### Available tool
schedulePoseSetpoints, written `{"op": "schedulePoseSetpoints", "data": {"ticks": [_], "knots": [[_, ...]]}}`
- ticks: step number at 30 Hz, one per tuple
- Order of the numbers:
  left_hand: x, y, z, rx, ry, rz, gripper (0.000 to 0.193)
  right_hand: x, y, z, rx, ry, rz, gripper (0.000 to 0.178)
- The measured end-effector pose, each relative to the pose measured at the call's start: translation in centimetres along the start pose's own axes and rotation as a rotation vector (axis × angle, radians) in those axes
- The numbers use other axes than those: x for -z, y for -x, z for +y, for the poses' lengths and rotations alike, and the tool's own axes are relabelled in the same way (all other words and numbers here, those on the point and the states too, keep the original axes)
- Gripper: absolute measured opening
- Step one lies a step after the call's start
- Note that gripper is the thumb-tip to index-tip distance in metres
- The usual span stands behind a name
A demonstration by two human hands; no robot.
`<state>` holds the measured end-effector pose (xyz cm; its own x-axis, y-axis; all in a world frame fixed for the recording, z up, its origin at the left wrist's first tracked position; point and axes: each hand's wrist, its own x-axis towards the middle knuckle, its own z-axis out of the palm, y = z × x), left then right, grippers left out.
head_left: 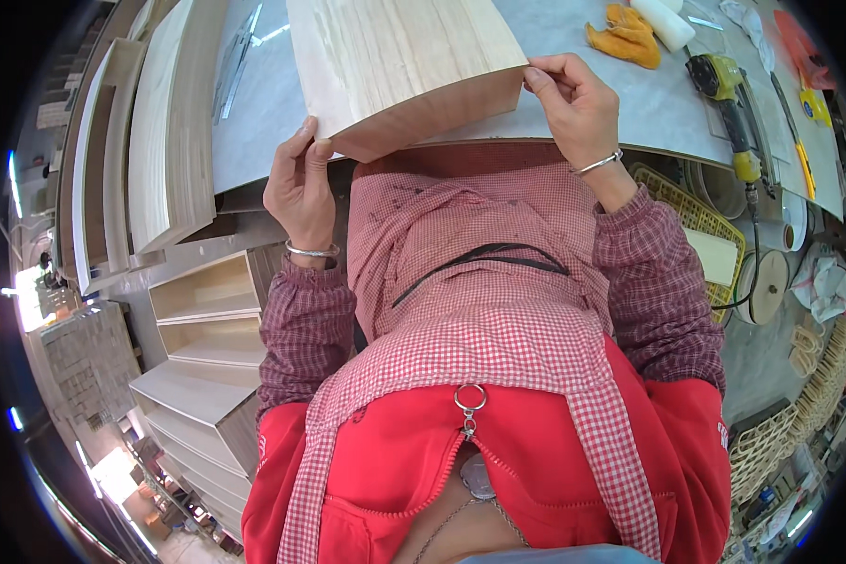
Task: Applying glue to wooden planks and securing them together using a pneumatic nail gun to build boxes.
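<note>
A pale wooden box or drawer piece (409, 61) lies on the table before me, its grain running away from me and its darker front side facing my apron. My left hand (301, 183) pinches its near left corner between thumb and fingers. At the near right corner, my right hand (573, 108) grips the edge with thumb and bent fingers. The far end of the piece runs out of the picture at the top, and its underside is hidden.
Stacked pale wooden panels (174, 122) stand at the left. An orange cloth (625, 38), a white roll (665, 21) and a yellow-green power tool (724, 85) with a hose lie at the right. Below left are stacked wooden boxes (197, 390); a yellow basket (738, 226) sits below the table's right side.
</note>
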<state>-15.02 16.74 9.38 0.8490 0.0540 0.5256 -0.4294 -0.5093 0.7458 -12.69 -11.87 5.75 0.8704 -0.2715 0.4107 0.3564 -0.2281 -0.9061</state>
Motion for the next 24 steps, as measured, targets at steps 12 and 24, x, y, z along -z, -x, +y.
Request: {"op": "schedulePoseSetpoints", "data": {"ticks": [12, 24], "knots": [[-0.4, 0.0, -0.2, -0.034, -0.013, 0.045, 0.021, 0.0, 0.0, -0.7, 0.091, 0.166, 0.011, 0.011], [-0.5, 0.0, -0.2, -0.047, -0.043, 0.058, 0.021, -0.4, 0.2, -0.6, 0.34, 0.323, 0.082, 0.014]]}}
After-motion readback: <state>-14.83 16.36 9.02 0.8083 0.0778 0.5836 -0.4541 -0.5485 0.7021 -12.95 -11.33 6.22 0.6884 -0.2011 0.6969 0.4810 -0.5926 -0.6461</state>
